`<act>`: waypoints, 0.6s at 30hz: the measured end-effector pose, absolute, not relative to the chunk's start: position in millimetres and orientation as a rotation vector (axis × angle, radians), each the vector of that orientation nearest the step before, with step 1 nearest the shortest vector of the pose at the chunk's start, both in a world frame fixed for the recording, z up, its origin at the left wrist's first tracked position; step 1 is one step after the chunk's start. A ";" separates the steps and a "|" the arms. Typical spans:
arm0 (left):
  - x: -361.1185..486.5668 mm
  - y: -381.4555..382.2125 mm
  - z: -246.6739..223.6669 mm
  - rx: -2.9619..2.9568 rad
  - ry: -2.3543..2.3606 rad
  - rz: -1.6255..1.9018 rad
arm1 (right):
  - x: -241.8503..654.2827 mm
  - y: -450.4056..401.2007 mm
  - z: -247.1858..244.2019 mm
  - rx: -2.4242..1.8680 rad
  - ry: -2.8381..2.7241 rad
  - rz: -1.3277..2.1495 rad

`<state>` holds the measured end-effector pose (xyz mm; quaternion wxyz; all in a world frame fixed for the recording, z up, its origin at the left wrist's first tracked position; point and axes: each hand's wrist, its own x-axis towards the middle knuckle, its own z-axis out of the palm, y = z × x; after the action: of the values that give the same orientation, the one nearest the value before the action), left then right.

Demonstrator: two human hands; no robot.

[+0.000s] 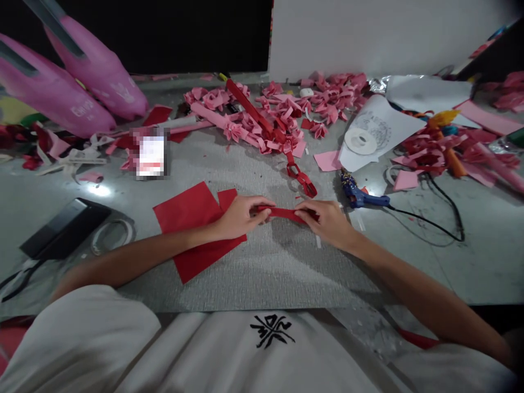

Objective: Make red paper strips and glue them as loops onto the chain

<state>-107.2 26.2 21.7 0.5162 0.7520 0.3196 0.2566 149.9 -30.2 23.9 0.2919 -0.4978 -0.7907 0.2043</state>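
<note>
A narrow red paper strip point(284, 212) is stretched between my two hands, just above the table. My left hand point(244, 214) pinches its left end between thumb and fingers. At the other end, my right hand point(323, 218) has its fingertips closed on the strip. Beneath my left wrist and forearm lie red paper sheets point(196, 210), partly covered by the arm. Beyond the strip, a chain of red paper loops point(302, 179) rests on the table. A blue glue gun point(362, 196) with a dark cord lies to the right of my right hand.
Pink paper flowers point(233, 128) pile up along the back. White tape roll point(360, 141) and paper cone point(379, 128) sit back right. At left are a black box-shaped device point(61, 226), a coiled white cable point(112, 236) and pink bags point(94, 65). The table's front edge point(213, 311) runs by my shirt.
</note>
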 end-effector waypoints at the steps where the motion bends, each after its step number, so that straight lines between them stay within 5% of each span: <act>1: -107.3 25.5 22.5 1.952 0.786 0.654 | 148.3 -30.2 21.0 -1.334 -2.101 0.586; 9: -105.5 20.7 13.9 2.279 0.789 0.660 | 137.5 -38.2 18.7 -1.108 -2.280 0.517; 18: -108.3 29.2 16.2 2.334 0.844 0.669 | 144.0 -30.8 24.6 -1.310 -2.152 0.765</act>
<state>-108.3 29.2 16.2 0.2817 0.8713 0.3149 0.2499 144.0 -30.8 24.6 0.2516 -0.4817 -0.7909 0.2813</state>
